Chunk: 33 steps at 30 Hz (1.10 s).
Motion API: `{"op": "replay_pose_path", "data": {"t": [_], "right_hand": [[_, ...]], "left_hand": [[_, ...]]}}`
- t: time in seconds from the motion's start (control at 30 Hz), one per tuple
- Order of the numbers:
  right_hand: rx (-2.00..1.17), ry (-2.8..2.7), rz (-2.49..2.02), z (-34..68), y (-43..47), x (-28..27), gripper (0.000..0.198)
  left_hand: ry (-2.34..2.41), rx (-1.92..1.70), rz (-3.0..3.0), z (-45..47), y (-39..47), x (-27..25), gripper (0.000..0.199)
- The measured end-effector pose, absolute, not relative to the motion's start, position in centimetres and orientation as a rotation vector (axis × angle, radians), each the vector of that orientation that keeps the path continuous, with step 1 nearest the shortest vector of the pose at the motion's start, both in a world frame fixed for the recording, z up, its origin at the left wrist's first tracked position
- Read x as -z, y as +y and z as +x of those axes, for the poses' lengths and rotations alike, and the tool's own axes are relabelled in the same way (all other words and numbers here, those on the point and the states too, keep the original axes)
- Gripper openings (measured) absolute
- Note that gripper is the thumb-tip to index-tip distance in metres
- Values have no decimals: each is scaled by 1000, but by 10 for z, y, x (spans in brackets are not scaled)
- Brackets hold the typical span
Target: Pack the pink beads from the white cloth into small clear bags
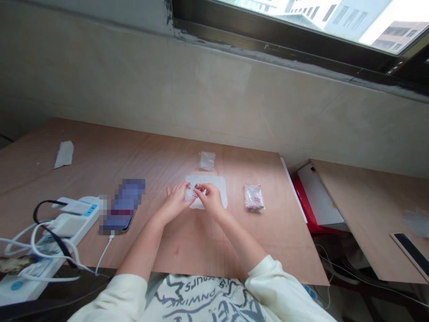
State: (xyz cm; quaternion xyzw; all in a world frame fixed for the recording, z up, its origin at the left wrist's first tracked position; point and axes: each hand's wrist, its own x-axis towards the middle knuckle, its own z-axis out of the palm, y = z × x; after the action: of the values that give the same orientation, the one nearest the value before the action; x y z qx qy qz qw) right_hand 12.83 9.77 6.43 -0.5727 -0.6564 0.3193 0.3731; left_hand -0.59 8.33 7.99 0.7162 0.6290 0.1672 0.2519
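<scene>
Two hands, one white sheet (221, 182) on tabletop (268, 250). Over sheet's left half, one small pink-flecked clear plastic piece (189, 194); pointing and long axis mostly covered by fingers, cannot tell. Left hand (177, 197) clamped on plastic piece; right hand (210, 196) pinched, fingertips together, anything between too small to tell. Beyond sheet, one clear bag (207, 161); right of sheet, one pink-filled packet (254, 198); left, one phone (124, 205).
</scene>
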Motion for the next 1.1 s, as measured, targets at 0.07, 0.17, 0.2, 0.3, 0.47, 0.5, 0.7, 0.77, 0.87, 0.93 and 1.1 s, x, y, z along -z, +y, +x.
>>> {"op": "replay_pose_path", "data": {"t": [0.07,0.17,0.2,0.3,0.47,0.5,0.7,0.77,0.87,0.93,1.1], "right_hand": [[-817,-1684,-1439,125,98,-67,10],[-696,-1670,-1612,125,99,-60,10],[-661,-1681,-1687,126,100,-55,9],[-624,-1744,-1839,129,102,-44,7],[-575,-1857,-1910,128,104,-41,9],[-558,-1891,-1920,128,105,-43,10],[-488,-2087,-1943,125,109,-51,13],[-481,-2135,-1928,123,110,-54,15],[-462,-2193,-1933,122,112,-58,15],[-452,-2197,-1941,125,112,-61,15],[-582,-1951,-1824,133,107,-80,12]], "left_hand": [[1725,-468,1931,-5,81,-80,43],[1734,-481,1922,-7,77,-81,43],[1731,-483,1925,-9,75,-81,42],[1735,-481,1933,-12,71,-83,43],[1734,-467,1934,-14,70,-85,42],[1729,-467,1937,-14,70,-86,42],[1731,-472,1938,-12,77,-87,43],[1730,-476,1937,-10,80,-87,43],[1717,-480,1952,-9,82,-87,44],[1717,-480,1955,-8,82,-87,45],[1716,-497,1935,-3,78,-86,43]]}}
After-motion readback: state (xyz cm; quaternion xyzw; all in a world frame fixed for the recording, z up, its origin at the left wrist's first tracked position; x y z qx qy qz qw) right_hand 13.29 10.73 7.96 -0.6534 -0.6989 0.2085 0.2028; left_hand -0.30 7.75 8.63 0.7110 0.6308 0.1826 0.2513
